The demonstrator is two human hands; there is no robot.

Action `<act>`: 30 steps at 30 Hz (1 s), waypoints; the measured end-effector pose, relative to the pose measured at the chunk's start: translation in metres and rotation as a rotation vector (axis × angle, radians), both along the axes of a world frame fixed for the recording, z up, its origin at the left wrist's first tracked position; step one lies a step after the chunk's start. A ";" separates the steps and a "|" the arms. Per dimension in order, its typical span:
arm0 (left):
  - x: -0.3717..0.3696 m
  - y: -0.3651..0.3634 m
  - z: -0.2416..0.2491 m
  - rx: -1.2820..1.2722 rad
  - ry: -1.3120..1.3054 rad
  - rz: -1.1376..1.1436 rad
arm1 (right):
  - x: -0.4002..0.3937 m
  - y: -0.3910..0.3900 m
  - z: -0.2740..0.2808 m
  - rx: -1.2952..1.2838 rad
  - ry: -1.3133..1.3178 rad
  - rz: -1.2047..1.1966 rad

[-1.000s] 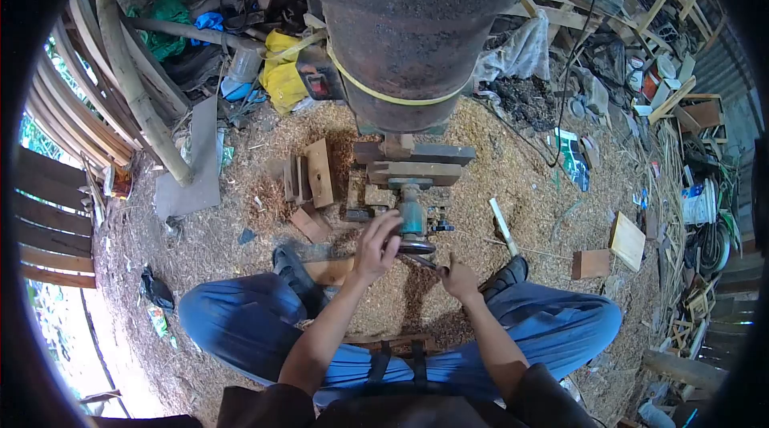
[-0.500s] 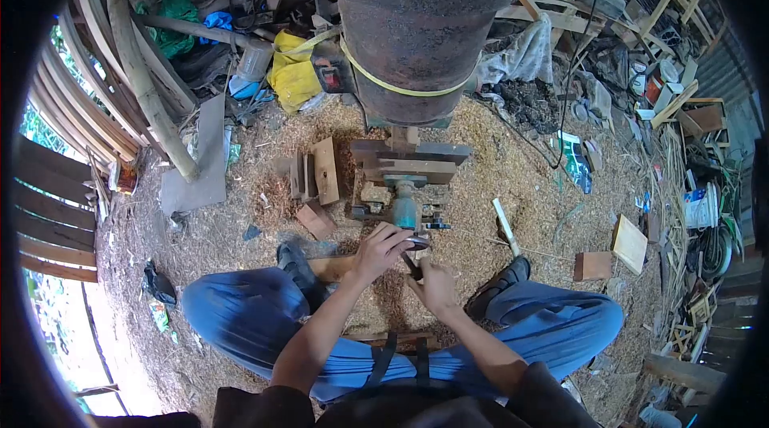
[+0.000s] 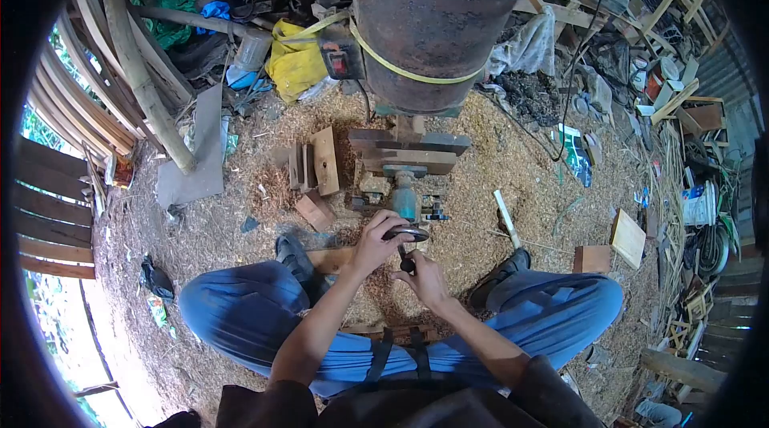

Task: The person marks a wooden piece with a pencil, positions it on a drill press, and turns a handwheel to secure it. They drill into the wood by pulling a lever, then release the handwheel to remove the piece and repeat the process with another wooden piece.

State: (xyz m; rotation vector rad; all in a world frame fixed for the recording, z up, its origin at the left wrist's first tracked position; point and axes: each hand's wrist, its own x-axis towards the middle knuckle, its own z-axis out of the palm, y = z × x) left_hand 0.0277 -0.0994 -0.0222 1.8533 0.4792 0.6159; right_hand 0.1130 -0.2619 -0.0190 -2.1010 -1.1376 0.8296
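The left hand [image 3: 373, 244] is reaching forward, its forearm slanting inward, and is closing narrowly on the left rim of the dark wheel [image 3: 406, 232]. The right hand [image 3: 427, 282] is coming in lower, from the right, and is curling round the dark handle [image 3: 408, 264], just on the person's side of the wheel. The wheel is sitting between the person's knees and the green casting [image 3: 404, 202]. Wood shavings are covering much of the floor [image 3: 481, 179]; brown blocks [image 3: 315, 211] are lying left of the casting, and a pale stick [image 3: 506, 220] is lying to its right. A rusty drum [image 3: 436, 19] is looming ahead, a yellow strap [image 3: 408, 74] circling it. Curved planks [image 3: 80, 111] are leaning along the left side, and mixed clutter is crowding the right
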 end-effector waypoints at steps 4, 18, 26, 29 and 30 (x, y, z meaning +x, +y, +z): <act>-0.010 -0.001 0.020 0.235 0.001 -0.007 | 0.031 -0.014 -0.004 0.260 0.052 0.324; -0.012 0.000 0.008 0.169 -0.016 0.020 | 0.020 -0.019 -0.033 0.232 -0.212 0.330; -0.017 -0.001 0.014 0.155 0.042 0.014 | 0.031 -0.013 -0.007 0.169 -0.019 0.392; -0.016 0.004 0.017 0.206 0.105 0.006 | 0.028 -0.021 -0.019 0.241 0.019 0.291; -0.016 0.002 0.015 0.198 0.087 0.007 | 0.032 -0.026 -0.018 0.223 0.048 0.277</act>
